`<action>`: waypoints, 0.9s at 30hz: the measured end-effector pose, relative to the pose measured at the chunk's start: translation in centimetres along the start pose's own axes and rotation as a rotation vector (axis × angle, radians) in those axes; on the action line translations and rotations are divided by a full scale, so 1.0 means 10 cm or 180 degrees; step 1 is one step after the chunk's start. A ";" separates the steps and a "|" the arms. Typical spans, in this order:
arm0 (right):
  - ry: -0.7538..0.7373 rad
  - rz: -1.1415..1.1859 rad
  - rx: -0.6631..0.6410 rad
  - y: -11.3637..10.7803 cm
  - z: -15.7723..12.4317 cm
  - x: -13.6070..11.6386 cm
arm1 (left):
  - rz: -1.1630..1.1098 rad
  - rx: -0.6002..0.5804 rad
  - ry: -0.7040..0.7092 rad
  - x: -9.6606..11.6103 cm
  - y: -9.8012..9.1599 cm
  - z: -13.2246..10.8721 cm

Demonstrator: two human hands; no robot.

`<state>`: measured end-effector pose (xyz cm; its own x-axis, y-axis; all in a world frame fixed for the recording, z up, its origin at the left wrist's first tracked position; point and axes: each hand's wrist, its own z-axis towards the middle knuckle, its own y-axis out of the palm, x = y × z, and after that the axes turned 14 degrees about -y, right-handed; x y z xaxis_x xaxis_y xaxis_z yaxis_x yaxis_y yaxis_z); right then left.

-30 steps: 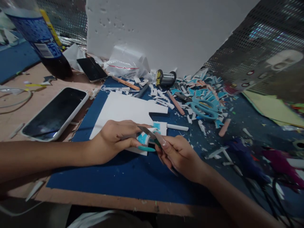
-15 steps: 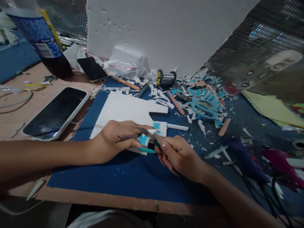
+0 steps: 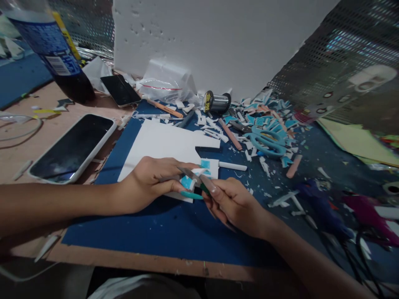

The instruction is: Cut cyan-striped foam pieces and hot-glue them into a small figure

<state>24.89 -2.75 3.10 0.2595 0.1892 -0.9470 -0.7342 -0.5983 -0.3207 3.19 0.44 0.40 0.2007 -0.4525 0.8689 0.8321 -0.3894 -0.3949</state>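
Over the white sheet (image 3: 160, 141) on the counter's (image 3: 134, 258) blue mat (image 3: 156, 232), the left hand (image 3: 148, 179) pinches a small white-and-blue piece (image 3: 187, 183) between thumb and fingers, while the right hand (image 3: 238, 204), closed around a knife (image 3: 188, 172), holds its blade at that piece.

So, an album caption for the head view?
Right hand holds a slim grey blade at a small blue-and-white piece pinched in the left hand.

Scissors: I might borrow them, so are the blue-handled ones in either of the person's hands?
No, the scissors lie among scraps, apart from the left hand and right hand.
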 end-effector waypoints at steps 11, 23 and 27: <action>0.0012 0.0174 -0.0183 -0.01 0.00 0.01 | -0.0232 -0.0156 -0.0209 -0.02 0.01 -0.02; -0.0033 0.0291 -0.0269 0.01 0.01 0.00 | -0.0271 -0.0452 -0.0507 0.01 -0.01 -0.01; 0.0071 0.0465 -0.0260 0.01 0.01 -0.02 | -0.0368 -0.0408 -0.0473 0.02 -0.03 -0.01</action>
<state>24.75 -2.77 3.24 0.1683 0.0787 -0.9826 -0.7120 -0.6796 -0.1764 2.95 0.33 0.68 0.1897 -0.2794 0.9412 0.7834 -0.5349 -0.3166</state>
